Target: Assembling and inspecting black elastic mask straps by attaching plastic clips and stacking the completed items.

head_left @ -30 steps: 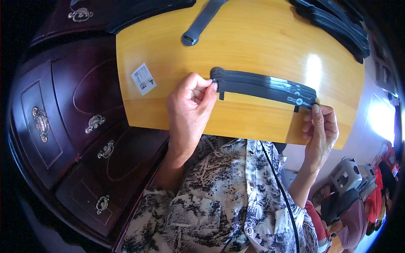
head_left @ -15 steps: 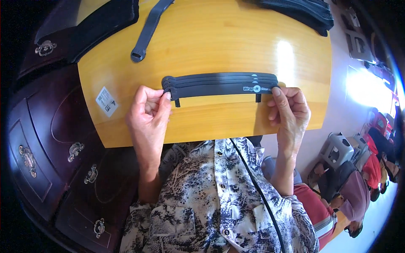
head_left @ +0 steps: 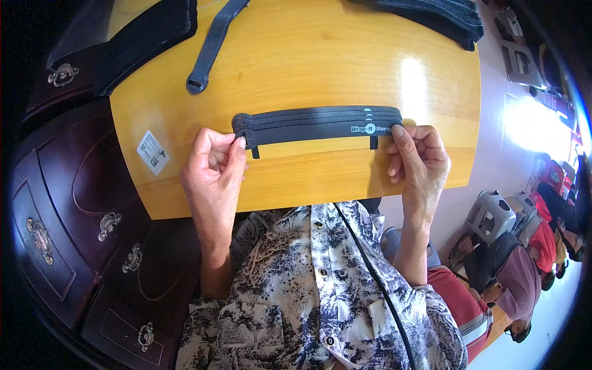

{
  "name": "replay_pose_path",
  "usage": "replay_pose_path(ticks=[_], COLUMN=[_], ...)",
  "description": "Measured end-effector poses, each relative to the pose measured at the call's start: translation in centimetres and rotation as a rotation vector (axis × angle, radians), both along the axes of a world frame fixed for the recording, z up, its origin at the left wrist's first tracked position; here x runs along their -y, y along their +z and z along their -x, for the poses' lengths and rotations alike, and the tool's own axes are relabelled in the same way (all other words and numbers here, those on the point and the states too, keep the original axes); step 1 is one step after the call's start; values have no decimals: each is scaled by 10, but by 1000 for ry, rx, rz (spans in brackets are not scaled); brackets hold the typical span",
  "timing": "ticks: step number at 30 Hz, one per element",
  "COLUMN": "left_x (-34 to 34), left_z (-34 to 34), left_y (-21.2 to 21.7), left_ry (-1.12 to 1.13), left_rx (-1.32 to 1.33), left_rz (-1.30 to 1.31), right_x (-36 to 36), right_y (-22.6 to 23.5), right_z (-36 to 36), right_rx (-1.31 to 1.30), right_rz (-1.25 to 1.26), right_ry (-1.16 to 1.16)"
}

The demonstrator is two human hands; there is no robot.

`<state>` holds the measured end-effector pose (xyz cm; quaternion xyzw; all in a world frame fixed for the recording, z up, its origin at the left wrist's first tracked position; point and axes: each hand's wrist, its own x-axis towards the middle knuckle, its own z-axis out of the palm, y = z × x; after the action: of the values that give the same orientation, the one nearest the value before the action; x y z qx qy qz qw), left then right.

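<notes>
In the head view, the left hand pinches the near left corner of a stack of black straps, thumb against forefinger, with its other fingers curled in. The right hand has its thumb pressed on the near right corner of the same stack, its fingers bent underneath. The straps stretch nearly straight between the two hands, overlapping in steps so that several edges show, with white print close to the right thumb.

Two short black tabs stick out on the near side of the stack, one just beside the left fingertips and one near the right; whether they are joined to the straps cannot be told.

Under both hands is a yellow wooden table. A white label lies to the left of the left hand. Beyond that hand are a single dark strap with a slotted end and, farther left, a wide black bundle. Another dark pile lies beyond the right hand, at the table's far edge.
</notes>
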<state>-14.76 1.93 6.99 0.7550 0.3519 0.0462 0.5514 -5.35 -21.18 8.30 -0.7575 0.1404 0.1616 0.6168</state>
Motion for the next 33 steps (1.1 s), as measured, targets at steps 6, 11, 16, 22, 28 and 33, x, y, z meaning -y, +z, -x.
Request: replay_pose_path(ticks=[6, 11, 16, 22, 28, 33], left_x=[-1, 0, 0, -3, -6, -15], left_z=[3, 3, 1, 2, -7, -11], left_y=[-4, -6, -5, -4, 2, 8], left_ry=[-20, -44, -43, -24, -9, -21], left_rx=[11, 23, 4, 5, -67, -148], left_rz=[-11, -13, -9, 49, 201, 219], right_x=[1, 2, 2, -4, -6, 4], right_y=[-3, -2, -3, -1, 1, 3], right_z=[0, -2, -2, -4, -15, -34], right_rx=[9, -2, -5, -30, -37, -135], right_rz=[23, 33, 36, 65, 96, 142], right_ry=[14, 15, 7, 16, 48, 197])
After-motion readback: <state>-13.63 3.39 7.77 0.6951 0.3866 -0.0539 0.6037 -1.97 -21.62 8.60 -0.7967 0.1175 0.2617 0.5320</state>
